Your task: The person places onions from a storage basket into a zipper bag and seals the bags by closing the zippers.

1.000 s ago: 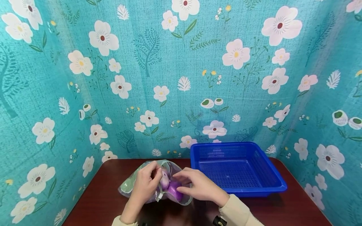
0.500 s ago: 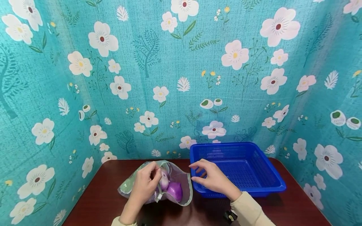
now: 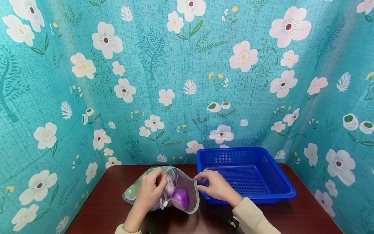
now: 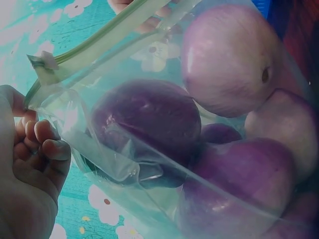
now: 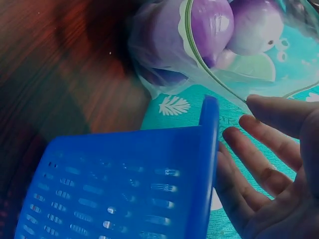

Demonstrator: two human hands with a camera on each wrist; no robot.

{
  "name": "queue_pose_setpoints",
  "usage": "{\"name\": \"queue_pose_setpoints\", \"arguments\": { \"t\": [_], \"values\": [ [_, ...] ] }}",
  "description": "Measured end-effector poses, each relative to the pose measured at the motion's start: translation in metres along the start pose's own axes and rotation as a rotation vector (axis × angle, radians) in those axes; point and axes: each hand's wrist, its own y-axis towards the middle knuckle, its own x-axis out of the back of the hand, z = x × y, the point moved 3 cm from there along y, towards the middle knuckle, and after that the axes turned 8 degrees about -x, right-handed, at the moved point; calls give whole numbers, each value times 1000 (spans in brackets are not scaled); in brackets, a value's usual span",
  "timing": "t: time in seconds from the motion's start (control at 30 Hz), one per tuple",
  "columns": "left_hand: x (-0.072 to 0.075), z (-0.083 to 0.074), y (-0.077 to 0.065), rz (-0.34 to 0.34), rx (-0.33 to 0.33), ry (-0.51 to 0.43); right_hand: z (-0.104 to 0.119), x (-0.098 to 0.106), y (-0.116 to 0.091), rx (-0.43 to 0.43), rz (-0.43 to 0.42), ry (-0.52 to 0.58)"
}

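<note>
A clear zip bag (image 3: 191, 208) with a pale green edge lies on its side, its mouth facing right. Inside are a glossy purple onion (image 3: 180, 197), a pale purple-white bulb (image 3: 169, 186) and a dark purple round piece (image 4: 147, 124). My left hand (image 3: 150, 188) pinches the bag's upper edge near the white zip slider (image 4: 49, 59). At the right corner of the mouth is my right hand (image 3: 216, 185), with thumb and fingers apart. In the right wrist view its thumb (image 5: 279, 112) meets the bag's rim; a firm hold is not visible.
A blue perforated basket (image 3: 248, 196) stands right of the bag, its near left corner beneath my right hand. Both are on a dark red-brown table (image 3: 102, 201). Flowered teal cloth (image 3: 175, 113) hangs behind and on both sides.
My right hand drew out of the bag's mouth to the right, over the basket's corner, then came slightly back to the bag's edge. The left hand and bag stayed nearly still.
</note>
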Motion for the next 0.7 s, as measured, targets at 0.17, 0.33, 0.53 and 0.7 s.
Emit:
{"name": "queue_pose_setpoints", "arguments": {
  "t": [0.17,0.33,0.53,0.7],
  "values": [
    [1,1,-1,7,3,-6,1,-3,5,-29,-14,16],
    [3,1,0,-2,-16,-8,4,-3,8,-91,0,94],
    [5,1,0,-3,-30,3,4,-4,11,-96,-27,138],
    [6,0,-1,-10,-41,14,5,-5,14,-89,-57,165]
  ]
}}
